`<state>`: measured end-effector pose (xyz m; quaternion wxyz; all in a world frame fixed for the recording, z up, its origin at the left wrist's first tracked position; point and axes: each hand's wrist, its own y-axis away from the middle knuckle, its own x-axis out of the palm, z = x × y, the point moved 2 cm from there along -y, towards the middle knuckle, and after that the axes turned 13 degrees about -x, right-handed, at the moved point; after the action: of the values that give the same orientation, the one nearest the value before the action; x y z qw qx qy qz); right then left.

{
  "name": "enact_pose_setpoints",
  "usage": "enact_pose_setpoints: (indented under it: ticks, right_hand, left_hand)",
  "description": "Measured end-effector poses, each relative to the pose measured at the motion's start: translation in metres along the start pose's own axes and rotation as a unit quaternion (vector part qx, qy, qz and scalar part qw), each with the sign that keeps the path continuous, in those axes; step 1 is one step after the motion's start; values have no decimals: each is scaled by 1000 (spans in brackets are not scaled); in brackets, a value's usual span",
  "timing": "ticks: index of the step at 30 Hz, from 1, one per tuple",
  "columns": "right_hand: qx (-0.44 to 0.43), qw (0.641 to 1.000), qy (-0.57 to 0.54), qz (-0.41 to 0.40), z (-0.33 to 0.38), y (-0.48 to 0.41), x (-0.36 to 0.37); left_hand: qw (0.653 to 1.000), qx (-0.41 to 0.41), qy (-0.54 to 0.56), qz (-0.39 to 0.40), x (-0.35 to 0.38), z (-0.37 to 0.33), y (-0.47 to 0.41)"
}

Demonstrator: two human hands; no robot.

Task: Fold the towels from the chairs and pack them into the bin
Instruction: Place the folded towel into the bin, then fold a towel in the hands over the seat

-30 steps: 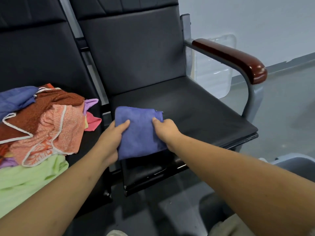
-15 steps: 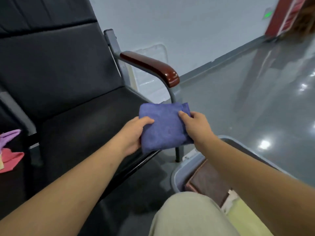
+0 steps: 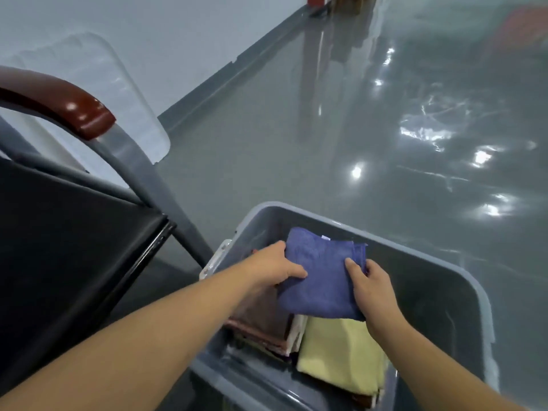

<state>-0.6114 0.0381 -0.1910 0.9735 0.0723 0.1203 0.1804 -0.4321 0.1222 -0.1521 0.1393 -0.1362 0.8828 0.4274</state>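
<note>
1. Folded blue towel (image 3: 320, 280) held over the grey bin (image 3: 430, 315), inside its rim, above the far end of the stacks; touching them or not, cannot tell.
2. Left hand (image 3: 278, 266) pinches the towel's left edge, thumb on top; right hand (image 3: 370, 287) pinches the right edge, thumb on top, fingers curled under.
3. Already packed: yellow towel (image 3: 341, 351) near right, brown towel (image 3: 264, 318) left of it; more edges show between them.
4. Judgement: this towel is folded, not yet set down; release comes next.
5. Chair (image 3: 74, 247) on the left shows a bare seat corner only; towels left to fold are out of view, count unknown.
</note>
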Motion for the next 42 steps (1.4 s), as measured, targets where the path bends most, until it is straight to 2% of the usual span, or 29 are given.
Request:
enact_pose_setpoints:
  ticks: [5, 8, 11, 16, 18, 21, 26, 31, 37, 42]
  right_hand:
    - [78, 996, 30, -36, -76, 1, -23]
    - [118, 991, 55, -40, -114, 1, -25]
    - [150, 985, 68, -46, -139, 1, -25]
    - [155, 963, 219, 7, -155, -2, -27]
    - [127, 950, 286, -10, -145, -7, -27]
    - [59, 941, 332, -30, -105, -14, -20]
    - [-37, 966, 251, 42, -29, -23, 23]
    - [-134, 961, 194, 142, 52, -10, 97]
    - [-235, 921, 162, 263, 152, 61, 206]
    - [-298, 865, 137, 381, 211, 154, 301]
  left_hand:
    - [998, -3, -7, 66, 57, 26, -41]
    - [997, -30, 4, 66, 80, 47, -61]
    - [995, -57, -43, 69, 102, 61, -71]
    - [992, -67, -81, 69, 111, 74, -84]
    - [995, -70, -33, 67, 101, 70, -84]
    - [986, -91, 113, 81, 72, 58, -72]
    - [988, -60, 143, -14, -12, 47, -36]
    - [973, -42, 150, -168, -103, 64, 42]
    - [935, -50, 185, -299, -192, 135, 167]
    - [870, -96, 212, -436, -245, 237, 275]
